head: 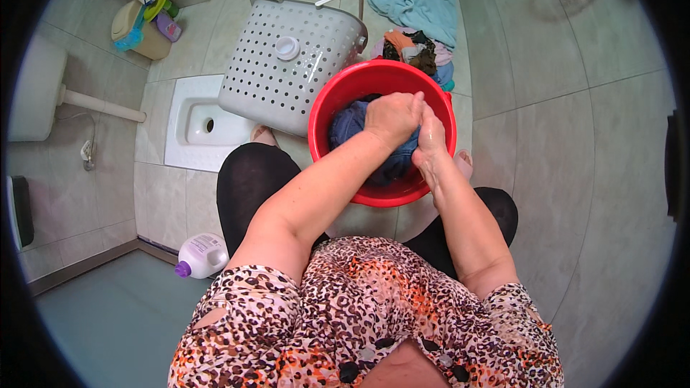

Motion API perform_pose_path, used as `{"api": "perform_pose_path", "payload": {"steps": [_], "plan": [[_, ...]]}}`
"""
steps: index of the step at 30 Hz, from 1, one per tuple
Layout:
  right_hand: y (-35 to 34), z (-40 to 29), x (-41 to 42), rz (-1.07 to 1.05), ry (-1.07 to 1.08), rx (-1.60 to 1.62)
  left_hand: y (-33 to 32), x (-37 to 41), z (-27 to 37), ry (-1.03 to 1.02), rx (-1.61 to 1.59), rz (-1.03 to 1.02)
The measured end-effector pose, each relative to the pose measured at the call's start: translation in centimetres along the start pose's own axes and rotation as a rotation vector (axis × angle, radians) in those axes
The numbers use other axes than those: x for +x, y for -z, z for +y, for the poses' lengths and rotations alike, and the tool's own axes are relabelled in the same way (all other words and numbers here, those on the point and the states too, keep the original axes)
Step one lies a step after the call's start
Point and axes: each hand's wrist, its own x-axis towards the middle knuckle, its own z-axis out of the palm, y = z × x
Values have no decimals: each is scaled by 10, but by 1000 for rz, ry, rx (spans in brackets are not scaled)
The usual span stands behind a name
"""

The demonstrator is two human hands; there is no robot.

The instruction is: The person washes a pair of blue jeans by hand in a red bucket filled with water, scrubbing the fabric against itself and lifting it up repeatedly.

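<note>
A red plastic basin (381, 201) stands on the floor between my knees, with wet dark blue cloth (347, 125) bunched inside it. Over the cloth, my left hand (392, 116) is curled and meets my right hand (430, 133). The right palm faces the left hand, its wet skin shining. Whether any fabric is caught between the two hands is hidden. More of the blue cloth shows below them.
Beyond the basin, a grey perforated laundry basket (269, 86) carries a white cap (287, 48). A squat toilet (180, 143) lies left. Mixed clothes (399, 40) and a turquoise towel (423, 2) are heaped at the back. A purple-capped jug (202, 255) is beside my left leg.
</note>
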Motion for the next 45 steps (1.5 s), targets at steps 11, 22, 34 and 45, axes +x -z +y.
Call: {"api": "perform_pose_path", "payload": {"steps": [11,22,34,45], "plan": [[5,-24,-43,-392,-104,-67,1,0,-52,177,160,11],[22,-76,-38,-576,864,-958,45,5,44,-238,-521,-164],[50,-111,-83,-548,490,-886,51,1,-25,23,-55,-861],[68,-125,-54,-311,444,-317,112,4,-14,312,-493,-777]]}}
